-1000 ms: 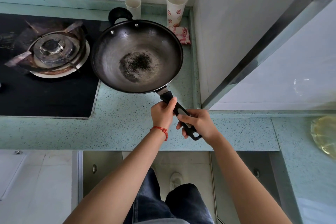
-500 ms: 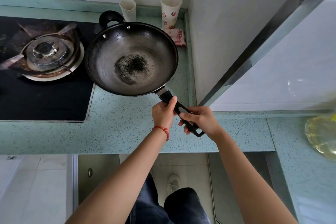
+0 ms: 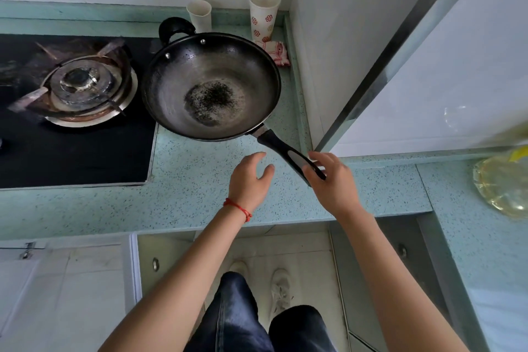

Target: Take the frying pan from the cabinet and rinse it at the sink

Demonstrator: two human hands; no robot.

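Observation:
The dark frying pan (image 3: 211,86), with a burnt black patch in its middle, rests on the green speckled countertop (image 3: 185,203) beside the stove. Its black handle (image 3: 278,146) points toward me and to the right. My left hand (image 3: 250,180) hovers just left of the handle with relaxed fingers, holding nothing. My right hand (image 3: 334,183) lies over the handle's end with loosened fingers that touch it. No sink is in view.
A gas burner (image 3: 85,86) on a black hob sits left of the pan. Two paper cups (image 3: 200,16) (image 3: 264,13) and a folded cloth (image 3: 275,51) stand behind it by the wall. An oil bottle (image 3: 503,183) lies at the right. An open cabinet (image 3: 257,246) is below.
Both hands gripped the handle before; the pan now sits on the counter. My left hand has let go and drawn back, and my right hand's grip has loosened.

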